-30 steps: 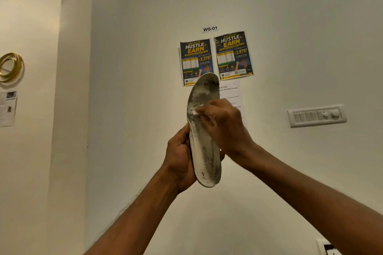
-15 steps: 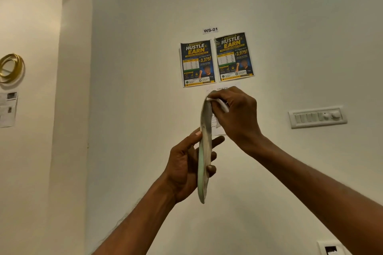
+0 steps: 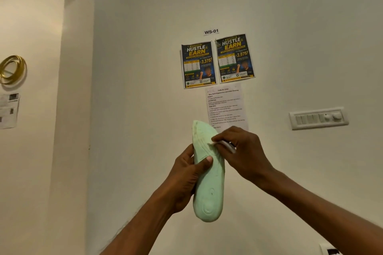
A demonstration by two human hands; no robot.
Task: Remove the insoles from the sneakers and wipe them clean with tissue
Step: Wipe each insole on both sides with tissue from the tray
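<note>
We saw the left hand (image 3: 186, 180) gripping the pale green insole (image 3: 208, 188) about its middle, thumb laid across the face toward us and fingers curled behind. The insole stood nearly upright in the air before the wall (image 3: 145, 130), carried by no desk or shelf. The right hand (image 3: 242, 151) pinched what looked like a small folded tissue (image 3: 227, 145), mostly hidden by the fingers, against the insole's upper part near its right edge.

We judged the risk to lie in the soft foam. Pressed hard above that single grip, it could bend away or twist out from under the thumb. So thin a scrap could also tear or slide from the pinch.

The wall was plain cream, with two blue posters (image 3: 198, 64), a printed sheet (image 3: 226, 107) below them, a switch plate (image 3: 318, 118) at right and a gold ring (image 3: 12, 69) at left. No sneakers showed.
</note>
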